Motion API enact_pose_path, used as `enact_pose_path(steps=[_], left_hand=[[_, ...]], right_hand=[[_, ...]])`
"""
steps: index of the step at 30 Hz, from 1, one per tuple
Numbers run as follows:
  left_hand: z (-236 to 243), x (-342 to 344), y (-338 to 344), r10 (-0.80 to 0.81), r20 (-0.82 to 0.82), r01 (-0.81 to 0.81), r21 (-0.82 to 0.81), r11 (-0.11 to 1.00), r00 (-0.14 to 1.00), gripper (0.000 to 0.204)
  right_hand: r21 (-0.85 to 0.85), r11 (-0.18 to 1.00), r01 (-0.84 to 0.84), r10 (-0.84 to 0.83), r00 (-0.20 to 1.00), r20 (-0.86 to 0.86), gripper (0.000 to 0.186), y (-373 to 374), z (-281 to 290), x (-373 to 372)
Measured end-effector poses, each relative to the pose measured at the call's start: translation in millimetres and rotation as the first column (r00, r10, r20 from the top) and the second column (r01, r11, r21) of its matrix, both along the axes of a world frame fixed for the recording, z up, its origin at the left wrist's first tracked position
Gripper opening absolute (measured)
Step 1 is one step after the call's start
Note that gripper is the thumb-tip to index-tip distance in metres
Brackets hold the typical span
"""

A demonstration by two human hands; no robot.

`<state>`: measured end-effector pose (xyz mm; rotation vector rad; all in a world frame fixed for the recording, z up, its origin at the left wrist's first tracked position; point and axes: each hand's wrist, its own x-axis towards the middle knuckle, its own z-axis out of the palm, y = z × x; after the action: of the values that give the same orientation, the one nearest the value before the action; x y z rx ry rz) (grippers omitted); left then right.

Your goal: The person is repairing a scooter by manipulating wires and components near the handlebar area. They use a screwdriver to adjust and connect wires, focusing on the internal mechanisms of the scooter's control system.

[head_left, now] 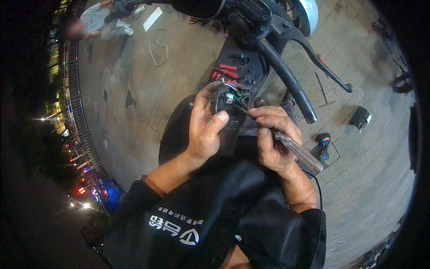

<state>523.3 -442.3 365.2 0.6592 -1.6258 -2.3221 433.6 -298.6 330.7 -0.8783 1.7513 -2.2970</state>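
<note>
Left fingers clasp a black housing, right fingers a screwdriver. 1 handlebar juts close by. Coloured wires crowd the housing.

Paving slabs, blotched with dark stains, cover the ground outdoors at night. A metal railing runs along the left, with white, red and yellow lights shining in darkness beyond.

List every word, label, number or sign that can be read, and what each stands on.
Black garment: large white characters, a smaller line and an emblem, upside down here; I don't copy wording.
Black cover at the top: faint lettering, too small to read.
Black box at right: pale patch, no legible text.
</note>
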Motion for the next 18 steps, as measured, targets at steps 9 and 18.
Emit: enact_pose_path(steps=[9, 18], left_hand=[[3.9, -0.4, -2.7, -0.018, 0.099, 0.007, 0.111, 0.994, 0.995, 0.06], [6.0, -3.3, -1.1, 0.0, 0.054, -0.012, 0.213, 0.977, 0.999, 0.056]], right_hand=[[-0.029, 1.0, -0.003, 0.002, 1.0, -0.022, 0.014, -2.8, -1.5, -1.9], [-0.053, 0.999, -0.009, 0.013, 0.997, 0.076, 0.013, -3.4, -0.9, -0.5]])
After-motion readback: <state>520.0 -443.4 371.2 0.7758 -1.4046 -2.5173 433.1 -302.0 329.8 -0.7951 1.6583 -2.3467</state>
